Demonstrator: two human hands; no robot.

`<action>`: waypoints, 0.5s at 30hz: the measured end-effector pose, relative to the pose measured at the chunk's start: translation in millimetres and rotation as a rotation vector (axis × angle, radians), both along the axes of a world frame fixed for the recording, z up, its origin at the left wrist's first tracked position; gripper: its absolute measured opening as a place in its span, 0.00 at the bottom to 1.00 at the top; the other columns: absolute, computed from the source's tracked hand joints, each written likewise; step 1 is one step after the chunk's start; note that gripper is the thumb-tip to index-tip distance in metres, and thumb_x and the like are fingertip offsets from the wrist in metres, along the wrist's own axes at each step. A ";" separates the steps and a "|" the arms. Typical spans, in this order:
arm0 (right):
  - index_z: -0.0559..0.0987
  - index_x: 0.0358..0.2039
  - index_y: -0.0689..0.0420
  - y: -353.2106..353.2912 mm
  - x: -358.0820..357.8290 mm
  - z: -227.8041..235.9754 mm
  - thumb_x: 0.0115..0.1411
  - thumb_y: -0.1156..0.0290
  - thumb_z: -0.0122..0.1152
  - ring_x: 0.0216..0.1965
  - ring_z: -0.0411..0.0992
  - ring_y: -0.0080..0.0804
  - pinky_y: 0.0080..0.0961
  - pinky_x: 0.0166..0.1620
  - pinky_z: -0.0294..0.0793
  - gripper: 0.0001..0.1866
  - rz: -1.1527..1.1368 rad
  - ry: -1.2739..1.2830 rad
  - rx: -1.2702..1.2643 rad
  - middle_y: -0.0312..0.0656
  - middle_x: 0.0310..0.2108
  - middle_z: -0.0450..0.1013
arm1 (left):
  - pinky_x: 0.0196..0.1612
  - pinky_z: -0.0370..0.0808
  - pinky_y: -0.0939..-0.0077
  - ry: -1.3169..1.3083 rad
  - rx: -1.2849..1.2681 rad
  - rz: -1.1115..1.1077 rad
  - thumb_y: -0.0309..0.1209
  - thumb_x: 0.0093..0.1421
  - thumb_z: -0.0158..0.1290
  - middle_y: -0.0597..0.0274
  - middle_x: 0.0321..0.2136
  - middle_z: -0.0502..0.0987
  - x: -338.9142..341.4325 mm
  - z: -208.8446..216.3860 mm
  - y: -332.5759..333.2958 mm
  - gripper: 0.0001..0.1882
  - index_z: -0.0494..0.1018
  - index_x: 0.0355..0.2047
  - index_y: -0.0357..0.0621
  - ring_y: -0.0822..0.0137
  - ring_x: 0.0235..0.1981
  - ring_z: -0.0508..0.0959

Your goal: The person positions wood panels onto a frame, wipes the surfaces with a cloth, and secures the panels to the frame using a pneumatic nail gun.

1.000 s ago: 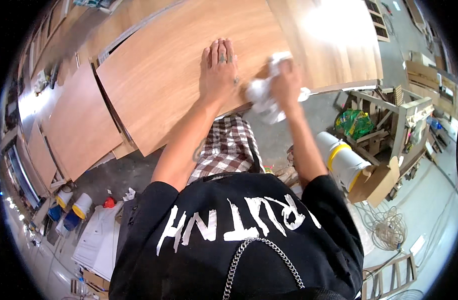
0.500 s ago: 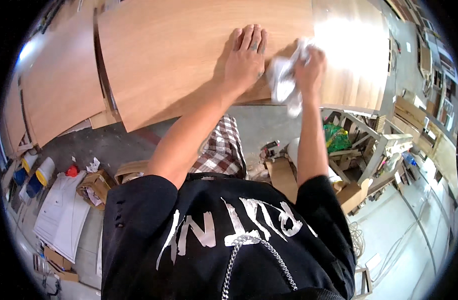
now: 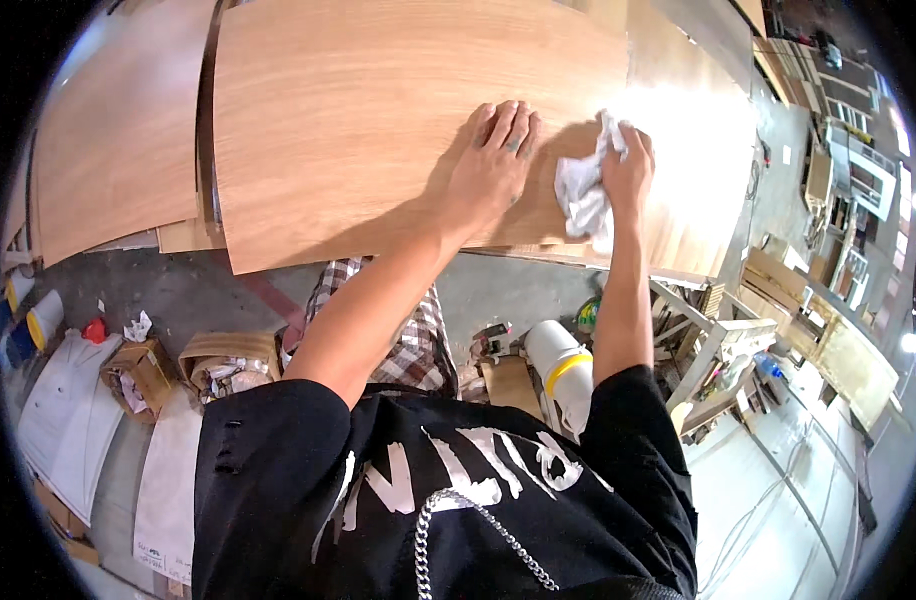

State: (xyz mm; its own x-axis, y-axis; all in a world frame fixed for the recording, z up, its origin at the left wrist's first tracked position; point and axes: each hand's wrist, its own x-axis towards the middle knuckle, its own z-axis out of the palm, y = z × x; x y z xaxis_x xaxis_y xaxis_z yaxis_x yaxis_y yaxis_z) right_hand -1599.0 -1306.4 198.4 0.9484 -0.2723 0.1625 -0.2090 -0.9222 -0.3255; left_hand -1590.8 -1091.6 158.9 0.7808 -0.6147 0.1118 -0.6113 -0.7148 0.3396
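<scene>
Well, left hand [image 3: 487, 170] on wood panel [image 3: 348, 110] — right hand [image 3: 629, 172] gripping cloth [image 3: 582, 190].

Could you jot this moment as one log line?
left hand: on wood-grain board | right hand: gripping crumpled white cloth | also visible: white bucket

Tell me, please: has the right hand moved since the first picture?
Yes, the right hand has moved forward, away from the wooden panel's near edge.
</scene>
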 end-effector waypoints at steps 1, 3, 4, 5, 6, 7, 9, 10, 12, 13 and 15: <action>0.76 0.41 0.61 2.9 6.8 -7.1 0.48 0.82 0.54 0.47 0.66 0.52 0.40 0.52 0.67 0.17 0.051 0.024 -0.055 0.50 0.45 0.70 | 0.69 0.45 0.56 -0.034 0.020 0.021 0.32 0.58 0.47 0.50 0.63 0.55 -0.1 -6.7 2.3 0.34 0.53 0.63 0.35 0.55 0.66 0.52; 0.76 0.41 0.61 9.3 -22.2 -12.7 0.48 0.82 0.54 0.47 0.67 0.52 0.40 0.52 0.67 0.17 0.063 0.023 -0.027 0.50 0.45 0.70 | 0.67 0.48 0.56 -0.060 -0.024 0.028 0.32 0.58 0.46 0.49 0.61 0.58 1.4 -9.8 5.8 0.32 0.54 0.62 0.33 0.55 0.65 0.54; 0.76 0.42 0.62 13.8 -44.1 -15.4 0.47 0.83 0.54 0.47 0.67 0.52 0.40 0.52 0.67 0.18 0.082 0.026 0.006 0.51 0.46 0.70 | 0.66 0.51 0.55 -0.084 -0.062 0.041 0.33 0.58 0.46 0.47 0.59 0.60 1.8 -9.7 6.8 0.31 0.55 0.61 0.31 0.55 0.63 0.57; 0.76 0.42 0.62 20.4 -71.4 -14.5 0.46 0.83 0.54 0.48 0.67 0.52 0.41 0.52 0.67 0.19 0.051 0.056 0.047 0.51 0.46 0.70 | 0.66 0.51 0.55 -0.078 -0.065 0.042 0.33 0.58 0.46 0.47 0.59 0.60 1.3 -7.7 7.3 0.31 0.55 0.61 0.31 0.55 0.63 0.57; 0.76 0.42 0.62 32.5 -99.7 -13.0 0.45 0.84 0.54 0.48 0.66 0.53 0.41 0.51 0.67 0.20 0.025 0.086 0.096 0.51 0.46 0.69 | 0.66 0.51 0.55 -0.089 -0.029 0.041 0.34 0.58 0.47 0.47 0.59 0.60 1.7 -4.3 10.5 0.32 0.55 0.61 0.31 0.54 0.63 0.57; 0.76 0.42 0.62 49.9 -126.3 -11.0 0.43 0.84 0.54 0.48 0.66 0.54 0.41 0.52 0.67 0.21 -0.066 0.098 0.081 0.51 0.47 0.69 | 0.66 0.50 0.55 -0.106 -0.010 0.032 0.35 0.57 0.48 0.47 0.59 0.60 3.0 0.4 7.7 0.33 0.55 0.61 0.31 0.54 0.63 0.56; 0.76 0.42 0.62 97.2 -144.9 -8.2 0.43 0.84 0.55 0.49 0.66 0.54 0.40 0.53 0.67 0.21 -0.087 0.098 0.039 0.52 0.47 0.69 | 0.67 0.50 0.56 -0.101 0.008 -0.015 0.35 0.56 0.49 0.47 0.59 0.60 5.1 9.4 8.4 0.35 0.54 0.61 0.31 0.54 0.63 0.57; 0.76 0.42 0.63 118.6 -145.2 -6.2 0.45 0.84 0.56 0.49 0.67 0.53 0.39 0.53 0.68 0.20 -0.015 0.096 0.017 0.52 0.47 0.69 | 0.67 0.49 0.56 -0.089 0.046 -0.058 0.36 0.55 0.51 0.47 0.60 0.60 5.4 12.1 11.1 0.37 0.54 0.61 0.31 0.54 0.63 0.57; 0.75 0.44 0.62 142.7 -131.5 17.1 0.44 0.83 0.57 0.50 0.67 0.52 0.39 0.53 0.67 0.22 0.118 0.208 0.116 0.51 0.47 0.69 | 0.67 0.49 0.57 -0.111 0.024 -0.021 0.36 0.54 0.53 0.47 0.60 0.60 4.6 -1.8 12.4 0.38 0.53 0.62 0.32 0.54 0.64 0.57; 0.75 0.44 0.62 127.7 -135.2 1.9 0.45 0.82 0.58 0.50 0.67 0.51 0.40 0.53 0.68 0.21 0.098 0.154 0.071 0.51 0.47 0.70 | 0.66 0.49 0.57 -0.119 0.005 0.027 0.37 0.52 0.55 0.47 0.60 0.60 3.8 -9.0 10.4 0.40 0.53 0.62 0.32 0.55 0.64 0.56; 0.75 0.42 0.63 67.3 -144.3 -19.4 0.49 0.80 0.59 0.45 0.70 0.53 0.39 0.49 0.71 0.17 -0.102 0.043 0.037 0.52 0.45 0.70 | 0.67 0.47 0.58 -0.072 0.026 -0.032 0.35 0.54 0.53 0.47 0.62 0.57 3.7 9.8 11.1 0.40 0.50 0.63 0.32 0.55 0.65 0.54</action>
State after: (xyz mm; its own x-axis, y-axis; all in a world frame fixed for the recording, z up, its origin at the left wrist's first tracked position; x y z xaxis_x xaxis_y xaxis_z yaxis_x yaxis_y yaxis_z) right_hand -1743.2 -1239.1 179.0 0.9212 -0.3731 0.1103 -0.3158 -0.8827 -0.3480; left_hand -1587.0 -1080.5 168.7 0.7514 -0.6425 0.1501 -0.6559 -0.7027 0.2755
